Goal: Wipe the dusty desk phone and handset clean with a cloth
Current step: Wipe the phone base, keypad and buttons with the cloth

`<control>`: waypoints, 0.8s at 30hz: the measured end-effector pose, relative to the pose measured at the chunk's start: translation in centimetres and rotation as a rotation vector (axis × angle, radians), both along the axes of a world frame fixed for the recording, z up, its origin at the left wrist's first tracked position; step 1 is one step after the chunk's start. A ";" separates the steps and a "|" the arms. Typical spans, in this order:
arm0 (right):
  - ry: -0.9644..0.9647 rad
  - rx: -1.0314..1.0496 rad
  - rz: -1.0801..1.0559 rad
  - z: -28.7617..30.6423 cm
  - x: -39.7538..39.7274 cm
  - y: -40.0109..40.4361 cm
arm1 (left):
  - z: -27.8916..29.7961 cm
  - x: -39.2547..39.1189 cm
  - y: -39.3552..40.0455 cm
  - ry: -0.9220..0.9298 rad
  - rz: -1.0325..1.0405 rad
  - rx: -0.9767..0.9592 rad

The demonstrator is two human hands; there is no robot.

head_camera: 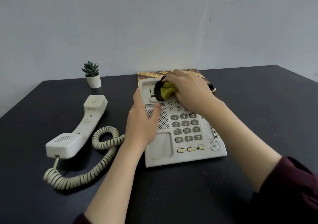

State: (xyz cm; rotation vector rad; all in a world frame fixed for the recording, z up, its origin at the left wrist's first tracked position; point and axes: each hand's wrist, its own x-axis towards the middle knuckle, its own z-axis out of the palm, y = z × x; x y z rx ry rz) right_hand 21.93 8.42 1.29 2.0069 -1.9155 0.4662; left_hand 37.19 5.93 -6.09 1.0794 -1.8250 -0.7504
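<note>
- Clutching the bunched yellow cloth, the right hand pressed it into the desk phone cradle at twelve o'clock.
- The left hand lay flat, fingers relaxed, steadying the light, likely slippery phone's nine o'clock edge.
- The handset lay at nine o'clock; best gripped mid-shaft.

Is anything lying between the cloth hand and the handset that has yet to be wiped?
Yes. The left hand rests on the phone base between the right hand, which holds the cloth, and the handset. The coiled cord also lies in between on the desk.
</note>
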 end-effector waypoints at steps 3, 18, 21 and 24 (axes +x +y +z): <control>0.032 0.054 0.051 -0.1 -0.4 0.7 | 0.1 0.1 0.0 0.010 -0.012 0.003; -0.108 -0.086 -0.076 0.8 -0.1 2.8 | 0.2 0.0 0.1 0.006 -0.005 -0.009; 0.003 -0.012 0.035 -0.3 0.5 2.2 | 0.3 0.1 0.2 0.002 -0.013 -0.006; 0.034 -0.010 -0.022 -0.1 -1.3 1.3 | 0.3 0.1 0.1 -0.003 -0.014 0.005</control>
